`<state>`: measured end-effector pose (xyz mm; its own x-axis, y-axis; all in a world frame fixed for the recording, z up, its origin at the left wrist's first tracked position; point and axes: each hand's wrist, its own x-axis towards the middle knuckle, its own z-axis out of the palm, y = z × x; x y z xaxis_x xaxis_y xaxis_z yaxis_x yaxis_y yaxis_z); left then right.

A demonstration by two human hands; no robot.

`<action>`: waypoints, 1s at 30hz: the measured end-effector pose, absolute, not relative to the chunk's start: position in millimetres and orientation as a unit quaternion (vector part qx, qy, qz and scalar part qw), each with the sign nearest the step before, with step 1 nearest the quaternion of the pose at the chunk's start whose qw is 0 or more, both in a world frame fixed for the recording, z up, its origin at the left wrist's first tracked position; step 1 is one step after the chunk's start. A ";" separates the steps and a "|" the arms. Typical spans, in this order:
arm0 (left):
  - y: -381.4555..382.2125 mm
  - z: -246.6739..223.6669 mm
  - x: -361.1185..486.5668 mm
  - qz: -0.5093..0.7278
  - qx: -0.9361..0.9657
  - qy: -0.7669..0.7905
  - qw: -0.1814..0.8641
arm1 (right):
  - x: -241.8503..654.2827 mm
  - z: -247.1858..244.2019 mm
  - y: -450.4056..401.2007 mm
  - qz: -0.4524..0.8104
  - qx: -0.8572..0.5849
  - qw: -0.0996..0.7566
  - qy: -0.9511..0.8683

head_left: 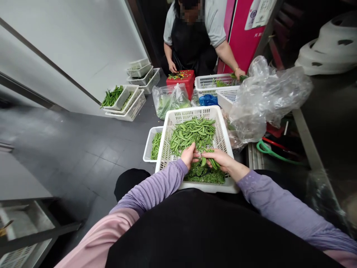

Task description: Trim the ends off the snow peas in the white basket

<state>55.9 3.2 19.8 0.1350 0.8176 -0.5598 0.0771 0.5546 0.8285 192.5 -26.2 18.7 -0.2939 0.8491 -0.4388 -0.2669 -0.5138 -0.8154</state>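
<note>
A large white plastic basket (pixel 225 130) rests in front of my lap, with a heap of flat green pea pods (pixel 193 134) in its far part. Over its near part, my right hand (pixel 221 158) is closed around a small bunch of pods (pixel 212 163). My left hand (pixel 189 155) meets it fingertip to fingertip, thumb raised and fingers closed; whatever it pinches is too small to make out. Below both hands, a pile of thin green trimmings (pixel 205 176) covers the near end of the basket.
A smaller white basket of pods (pixel 147 152) stands at the left. Stacked baskets (pixel 132 113) line the wall. Opposite, a person (pixel 192 41) works over a red stool (pixel 189 83). Clear plastic bags (pixel 259 96) and green-handled scissors (pixel 263 148) lie at the right.
</note>
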 end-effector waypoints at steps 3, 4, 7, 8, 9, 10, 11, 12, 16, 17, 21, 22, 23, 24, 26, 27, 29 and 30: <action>-11.0 23.2 42.4 0.174 0.509 0.586 0.605 | 196.1 16.0 -23.3 0.731 -0.483 0.374 -0.305; -16.6 26.1 38.8 0.140 0.573 0.556 0.585 | 196.8 15.4 -22.6 0.730 -0.485 0.375 -0.302; -28.8 37.6 33.8 0.111 0.753 0.457 0.460 | 196.7 14.6 -21.5 0.721 -0.492 0.391 -0.292; -30.2 41.3 33.8 0.116 0.795 0.433 0.409 | 196.3 14.6 -21.4 0.717 -0.495 0.399 -0.287; -30.4 44.4 34.2 0.118 0.825 0.415 0.365 | 195.9 14.7 -21.4 0.713 -0.498 0.405 -0.281; -29.7 46.9 34.9 0.113 0.845 0.404 0.332 | 195.6 14.7 -21.4 0.712 -0.500 0.409 -0.274; -28.5 48.6 35.7 0.105 0.857 0.401 0.307 | 195.3 14.5 -21.3 0.712 -0.502 0.413 -0.268; -27.3 49.8 36.6 0.094 0.864 0.403 0.287 | 195.1 14.2 -21.3 0.710 -0.504 0.417 -0.262; -27.4 51.1 40.7 0.045 0.875 0.411 0.253 | 193.6 12.6 -22.1 0.706 -0.505 0.425 -0.257; -28.4 50.7 41.5 0.039 0.877 0.410 0.248 | 193.1 12.9 -22.9 0.711 -0.501 0.419 -0.260; -26.5 42.9 37.3 0.064 0.869 0.435 0.227 | 192.2 19.1 -28.5 0.755 -0.458 0.357 -0.304; -22.9 39.4 33.0 0.067 0.859 0.456 0.223 | 192.8 21.2 -29.7 0.761 -0.449 0.347 -0.315; -18.3 35.5 27.3 0.060 0.844 0.486 0.221 | 193.7 22.9 -30.6 0.764 -0.443 0.339 -0.323; -13.1 31.7 20.6 0.044 0.824 0.520 0.220 | 194.9 24.1 -31.0 0.766 -0.442 0.330 -0.329; -3.4 26.3 6.9 -0.003 0.783 0.579 0.226 | 197.5 24.0 -30.6 0.769 -0.448 0.303 -0.340; -0.2 25.5 1.2 -0.023 0.774 0.588 0.232 | 198.6 22.8 -30.0 0.772 -0.452 0.285 -0.345; 1.1 28.4 -4.8 -0.032 0.785 0.571 0.238 | 200.0 19.0 -28.3 0.775 -0.456 0.256 -0.355; -0.5 31.7 -4.9 -0.019 0.802 0.549 0.237 | 200.3 17.1 -27.5 0.776 -0.457 0.248 -0.358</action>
